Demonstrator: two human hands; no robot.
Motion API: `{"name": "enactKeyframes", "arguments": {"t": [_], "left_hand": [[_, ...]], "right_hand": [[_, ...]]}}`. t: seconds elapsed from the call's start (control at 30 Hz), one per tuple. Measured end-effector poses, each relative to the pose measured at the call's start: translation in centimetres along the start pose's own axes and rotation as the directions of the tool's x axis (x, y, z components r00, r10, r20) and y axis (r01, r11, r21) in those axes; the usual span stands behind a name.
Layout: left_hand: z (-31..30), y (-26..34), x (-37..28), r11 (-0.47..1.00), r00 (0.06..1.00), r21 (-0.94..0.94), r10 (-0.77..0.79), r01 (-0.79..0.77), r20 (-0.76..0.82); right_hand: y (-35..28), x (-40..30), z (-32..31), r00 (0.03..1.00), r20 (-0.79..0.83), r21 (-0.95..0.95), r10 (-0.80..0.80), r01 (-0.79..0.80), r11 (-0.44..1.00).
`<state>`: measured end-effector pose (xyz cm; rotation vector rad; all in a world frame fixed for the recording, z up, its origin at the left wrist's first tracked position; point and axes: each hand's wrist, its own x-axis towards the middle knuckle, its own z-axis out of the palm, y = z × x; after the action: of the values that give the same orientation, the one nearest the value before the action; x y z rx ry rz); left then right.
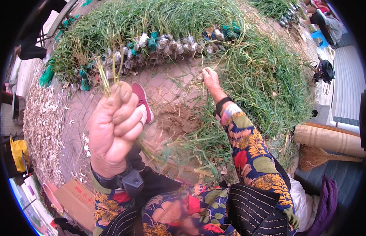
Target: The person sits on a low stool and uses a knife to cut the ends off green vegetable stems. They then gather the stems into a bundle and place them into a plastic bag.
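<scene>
My left hand (116, 118), raised close to the camera, is closed around several green plant stems (104, 76); their cut-looking ends stick up above the fist, and blurred leafy parts trail below it over my lap. Farther out, my right hand (210, 78) reaches to the edge of a heap of long green grassy plants (259, 85), its fingers bent near thin stems. Whether it grips any of them cannot be told. Beyond both hands stands a row of plant bundles (159, 17) with bases wrapped in clear and green plastic (168, 45).
Loose brown soil (180, 119) lies on the brick paving by my red shoe (143, 100). Pale dried scraps (42, 132) cover the ground at left, near a cardboard box (78, 197). A rolled mat (327, 138) and a broom (314, 157) lie at right. Other people are at the upper edges.
</scene>
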<state>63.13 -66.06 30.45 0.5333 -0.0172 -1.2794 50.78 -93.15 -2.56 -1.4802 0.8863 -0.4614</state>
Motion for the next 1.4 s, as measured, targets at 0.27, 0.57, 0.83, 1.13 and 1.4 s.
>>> {"name": "enactKeyframes", "arguments": {"t": [0.27, 0.57, 0.83, 1.13, 1.4], "left_hand": [[-1.3, -3.5, 2.6, 0.967, 0.916, 0.247, 0.152, -0.06, -0.372], [0.4, -12.6, 5.4, 0.939, 0.948, 0.196, -0.243, 0.283, -0.204], [2.8, -15.0, 2.6, 0.761, 0.924, 0.604, -0.368, 0.236, 0.103], [3.7, -16.5, 2.1, 0.73, 0.867, 0.634, -0.462, 0.254, 0.185], [2.4, -15.8, 3.2, 0.725, 0.991, 0.684, -0.13, 0.076, 0.028]], "right_hand": [[-18.6, -15.2, -1.0, 0.935, 0.247, -0.017, -0.253, 0.265, 0.964], [-22.0, -25.6, -6.0, 0.798, 0.581, -0.39, -0.157, 0.443, 0.807], [-22.2, -20.6, -11.5, 0.942, 0.238, 0.333, 0.236, -0.308, 0.891], [-32.6, -17.8, -18.4, 0.952, 0.089, 0.796, -0.294, 0.109, 0.595], [-34.3, -20.9, -20.9, 0.772, -0.247, -0.175, -0.586, 0.559, 0.811]]}}
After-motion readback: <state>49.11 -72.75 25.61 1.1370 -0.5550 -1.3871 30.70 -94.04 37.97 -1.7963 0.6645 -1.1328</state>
